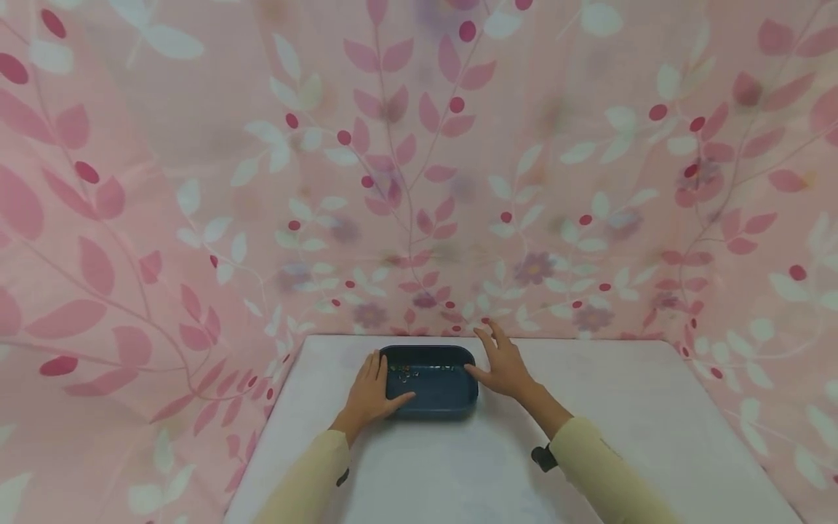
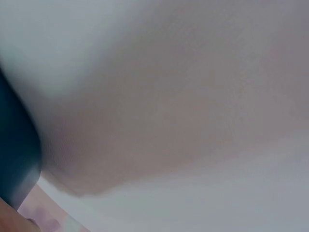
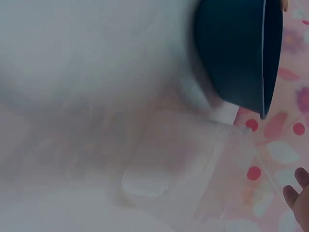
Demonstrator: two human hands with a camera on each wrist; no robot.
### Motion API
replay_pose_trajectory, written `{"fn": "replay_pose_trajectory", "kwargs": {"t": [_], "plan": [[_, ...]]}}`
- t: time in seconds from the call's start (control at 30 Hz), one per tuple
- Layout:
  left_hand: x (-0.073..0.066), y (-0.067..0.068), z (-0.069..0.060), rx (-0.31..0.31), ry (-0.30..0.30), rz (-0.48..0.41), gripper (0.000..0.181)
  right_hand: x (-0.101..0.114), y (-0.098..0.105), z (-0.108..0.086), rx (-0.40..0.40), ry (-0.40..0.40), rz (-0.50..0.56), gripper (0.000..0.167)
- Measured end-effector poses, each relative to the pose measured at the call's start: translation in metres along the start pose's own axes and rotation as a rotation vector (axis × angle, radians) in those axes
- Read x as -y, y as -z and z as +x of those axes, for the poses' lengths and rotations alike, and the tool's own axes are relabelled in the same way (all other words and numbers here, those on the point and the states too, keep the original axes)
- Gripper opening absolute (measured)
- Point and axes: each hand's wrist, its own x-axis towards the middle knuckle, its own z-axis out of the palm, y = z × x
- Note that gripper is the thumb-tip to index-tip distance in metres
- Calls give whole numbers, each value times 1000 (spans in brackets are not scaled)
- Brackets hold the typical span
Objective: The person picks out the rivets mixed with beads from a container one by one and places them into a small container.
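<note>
A dark blue rectangular tub (image 1: pixel 432 397) sits on the white table, with several tiny shiny bits (image 1: pixel 406 373) lying inside toward its far side. Along its left side rests my left hand (image 1: pixel 368 389), fingers straight and thumb reaching over the near left corner. My right hand (image 1: pixel 504 367) is raised by the right end, fingers spread, thumb near the rim; whether the thumb touches cannot be told. In the right wrist view, a clear plastic-looking item (image 3: pixel 178 164) appears beside the tub (image 3: pixel 234 53). The left wrist view catches only the tub's edge (image 2: pixel 17 140) and part of the hand.
The white tabletop (image 1: pixel 432 473) runs around the tub. Behind it and at both sides hangs pink cloth (image 1: pixel 419 182) patterned with leaves and flowers. A dark wrist device (image 1: pixel 543 458) shows at the right sleeve.
</note>
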Motion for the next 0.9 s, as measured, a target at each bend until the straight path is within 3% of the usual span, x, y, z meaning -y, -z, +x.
{"fn": "replay_pose_trajectory", "kwargs": {"t": [0.17,0.3,0.63,0.9], "plan": [[3,-4,1,7,-4,10,118,7,-11,0,46,-43,18,81],[4,-4,8,-46,-8,-5,116,12,-12,6,45,-71,36,78],[0,-3,6,-46,-18,29,117,13,-23,3,4,-35,36,75],[1,-2,7,-24,-4,53,118,20,-28,8,37,-49,87,74]]}}
